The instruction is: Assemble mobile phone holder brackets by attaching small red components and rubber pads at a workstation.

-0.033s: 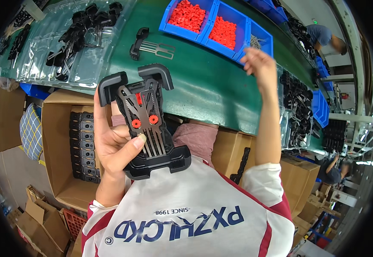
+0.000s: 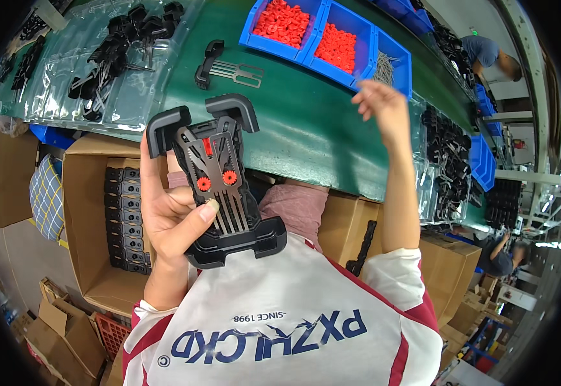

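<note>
Green bench (image 2: 299,138), black red-geared assembly (image 2: 232,201)

Left of the left grip (image 2: 168,225): open brown cardboard box (image 2: 82,238); farther left, blue checked fabric cushion with yellow lines (image 2: 46,196). Below-left of grip: red perforated plastic crate (image 2: 110,334) beside smaller brown carton (image 2: 82,347). Far right of grip: co-worker in grey-blue shirt (image 2: 478,51), leaning.

Large dark-blue lettering (image 2: 264,346) across the white shirt (image 2: 280,286), upside down in view, a smaller line (image 2: 257,318) of letters and digits above it, a small circled mark (image 2: 164,361) at its left end.
</note>
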Demonstrator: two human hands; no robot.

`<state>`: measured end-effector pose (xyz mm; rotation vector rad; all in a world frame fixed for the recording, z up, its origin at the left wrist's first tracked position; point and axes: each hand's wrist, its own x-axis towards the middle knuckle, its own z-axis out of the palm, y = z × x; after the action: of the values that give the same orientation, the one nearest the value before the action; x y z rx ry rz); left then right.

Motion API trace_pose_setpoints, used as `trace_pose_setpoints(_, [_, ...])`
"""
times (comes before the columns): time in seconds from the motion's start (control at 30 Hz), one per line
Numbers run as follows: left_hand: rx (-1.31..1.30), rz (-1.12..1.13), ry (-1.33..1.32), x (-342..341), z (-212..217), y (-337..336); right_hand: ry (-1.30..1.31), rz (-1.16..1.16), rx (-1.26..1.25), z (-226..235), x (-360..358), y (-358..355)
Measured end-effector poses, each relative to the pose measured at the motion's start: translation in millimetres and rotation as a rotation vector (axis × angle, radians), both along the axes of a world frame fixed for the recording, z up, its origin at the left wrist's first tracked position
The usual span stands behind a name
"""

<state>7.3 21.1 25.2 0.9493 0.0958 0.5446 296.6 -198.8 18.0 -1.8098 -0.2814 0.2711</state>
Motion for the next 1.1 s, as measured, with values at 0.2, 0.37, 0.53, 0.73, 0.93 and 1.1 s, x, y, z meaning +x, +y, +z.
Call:
trace_pose_setpoints(0.2, [-0.014,-0.001,0.05,7.5,4.0,-4.9,-0.639,0.023,-0.631,-59.5,-28.2,0.8])
trace_pose_setpoints(0.37, [-0.016,-0.018,0.052,7.5,3.1,-4.0,-0.691,0.002,-0.613,-71.8,-17.7,-9.0])
trace_pose_setpoints(0.53, [-0.022,0.007,0.074,8.1,1.8,-5.2,-0.278,-0.061,-0.457,-60.0,-18.6,-9.1])
trace_pose_setpoints(0.73, [-0.045,0.009,0.107,12.0,6.8,-5.6,-0.238,-0.143,-0.181,-56.4,-18.0,-6.4])
trace_pose_setpoints(0.93, [0.04,0.017,0.085,13.2,-3.8,2.1,0.025,0.037,0.373,-3.7,-58.2,18.1])
trace_pose_setpoints(1.1, [0.09,-0.015,0.118,26.6,-1.0,-1.7,0.047,0.237,0.421,45.2,-146.4,52.3])
